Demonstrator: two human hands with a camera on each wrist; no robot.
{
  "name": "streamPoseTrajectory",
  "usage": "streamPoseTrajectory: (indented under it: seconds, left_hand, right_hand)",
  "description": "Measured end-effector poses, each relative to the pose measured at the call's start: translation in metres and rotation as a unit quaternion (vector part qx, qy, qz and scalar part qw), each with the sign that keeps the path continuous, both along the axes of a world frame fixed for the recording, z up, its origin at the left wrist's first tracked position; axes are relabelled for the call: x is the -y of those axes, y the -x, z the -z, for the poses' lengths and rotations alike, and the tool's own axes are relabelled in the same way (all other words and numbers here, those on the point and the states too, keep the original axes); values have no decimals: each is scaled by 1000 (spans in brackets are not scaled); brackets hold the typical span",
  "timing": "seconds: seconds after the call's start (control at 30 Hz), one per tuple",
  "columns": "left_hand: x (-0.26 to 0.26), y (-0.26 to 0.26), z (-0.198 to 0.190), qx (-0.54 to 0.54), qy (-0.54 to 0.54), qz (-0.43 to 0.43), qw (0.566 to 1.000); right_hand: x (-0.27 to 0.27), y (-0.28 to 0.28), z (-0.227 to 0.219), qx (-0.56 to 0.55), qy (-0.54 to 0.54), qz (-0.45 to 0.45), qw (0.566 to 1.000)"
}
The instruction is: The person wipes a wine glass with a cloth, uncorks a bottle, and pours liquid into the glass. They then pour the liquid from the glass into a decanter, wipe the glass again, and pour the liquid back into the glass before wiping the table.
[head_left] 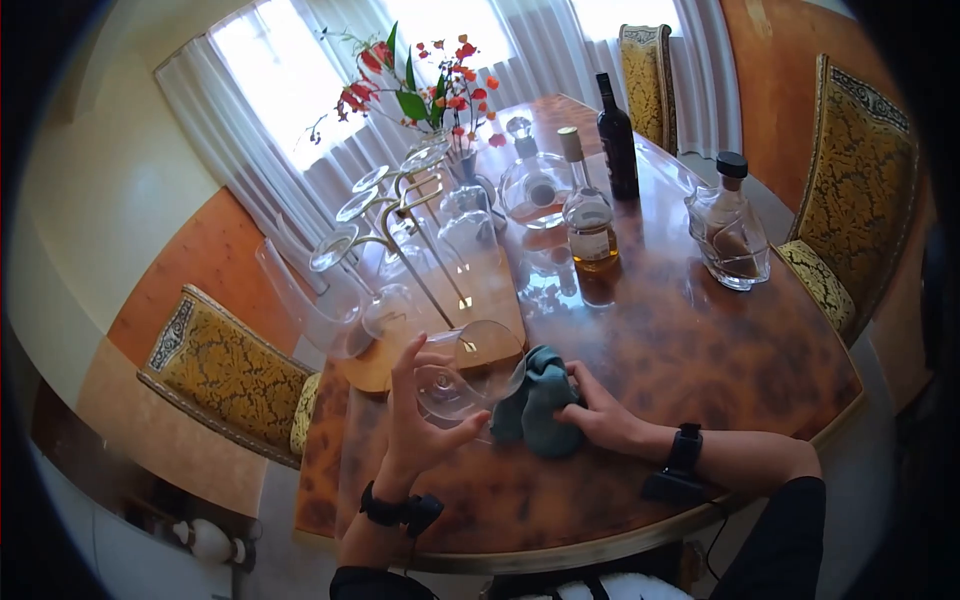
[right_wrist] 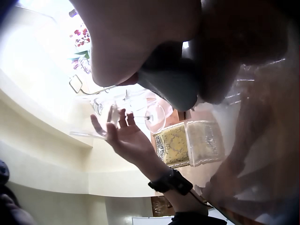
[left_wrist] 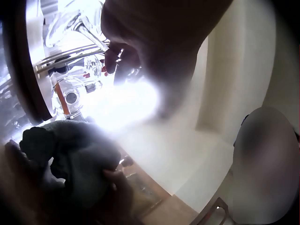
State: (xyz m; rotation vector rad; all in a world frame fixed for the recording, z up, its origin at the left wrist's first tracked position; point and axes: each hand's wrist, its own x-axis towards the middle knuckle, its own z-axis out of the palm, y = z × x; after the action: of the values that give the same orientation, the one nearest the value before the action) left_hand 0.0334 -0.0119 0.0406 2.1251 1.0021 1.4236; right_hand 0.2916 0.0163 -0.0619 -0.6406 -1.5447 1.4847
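In the head view, my left hand (head_left: 415, 425) holds a clear stemmed glass (head_left: 500, 388) between thumb and fingers, tilted above the table's near part. Just to its right, my right hand (head_left: 605, 415) grips a bunched teal cloth (head_left: 550, 405) with thumb and fingers, close to the glass. Whether cloth and glass touch, I cannot tell. The left wrist view has the cloth (left_wrist: 89, 157) below my dark left hand (left_wrist: 150, 37). From the right wrist, my left hand (right_wrist: 133, 143) appears with fingers spread and bent around clear glass, while the cloth (right_wrist: 173, 86) hangs from my right hand (right_wrist: 136, 37).
A gold metal rack (head_left: 385, 240) with several upturned glasses stands on a wooden board (head_left: 490, 290) at left. Behind are a flower vase, a round decanter (head_left: 535, 190), an amber bottle (head_left: 592, 225) and a dark bottle (head_left: 618, 150). A black-capped decanter (head_left: 730, 235) stands right; chairs surround the table.
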Motion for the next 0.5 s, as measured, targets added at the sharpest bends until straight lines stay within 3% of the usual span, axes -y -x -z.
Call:
streamPoseTrajectory:
  seconds: [0.07, 0.1, 0.17, 0.23, 0.3, 0.43, 0.5]
  left_hand:
    - [4, 12, 11, -98, -4, -109, 989]
    - [7, 15, 11, -91, 5, -115, 989]
    - [7, 17, 7, -183, -13, -162, 970]
    - [5, 22, 15, -169, -8, -169, 971]
    - [6, 24, 12, -228, -23, -164, 959]
    - [11, 18, 10, -221, -5, -160, 962]
    - [14, 17, 11, -268, -14, -125, 955]
  right_hand:
    - [-1, 1, 0, -37, 47, 25, 998]
    - [0, 1, -2, -29, 55, 19, 998]
    - [3, -3, -13, 65, -56, 95, 992]
    - [3, -4, -22, 85, -30, 105, 990]
    - [-6, -5, -17, 71, -218, 167, 959]
    - [-10, -7, -18, 112, -282, 165, 938]
    - [-9, -8, -19, 123, -288, 133, 940]
